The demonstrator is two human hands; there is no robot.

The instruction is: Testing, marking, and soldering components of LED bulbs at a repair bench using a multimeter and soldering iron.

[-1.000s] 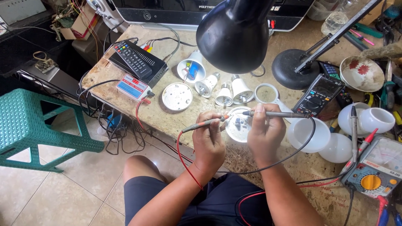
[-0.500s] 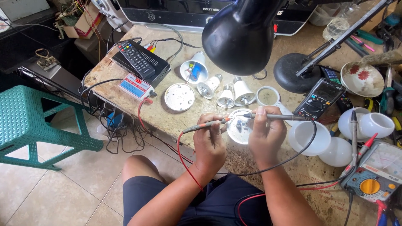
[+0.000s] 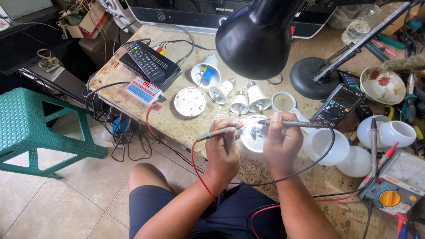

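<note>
Little has moved since before: the left hand (image 3: pixel 223 152) grips the red probe (image 3: pixel 219 132), the right hand (image 3: pixel 281 141) the black probe (image 3: pixel 292 124), tips on the round board (image 3: pixel 253 137) at the bench edge; testing looks underway, other bulbs (image 3: pixel 239 99) waiting.

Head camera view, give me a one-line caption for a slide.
Left hand and right hand hold test probes against a round white LED board under a black desk lamp.

A speckled stone worktop (image 3: pixel 186 126) was lit from above by a black desk lamp (image 3: pixel 259 37); a teal plastic stool (image 3: pixel 33 128) was set on pale floor tiles (image 3: pixel 66 203).
</note>
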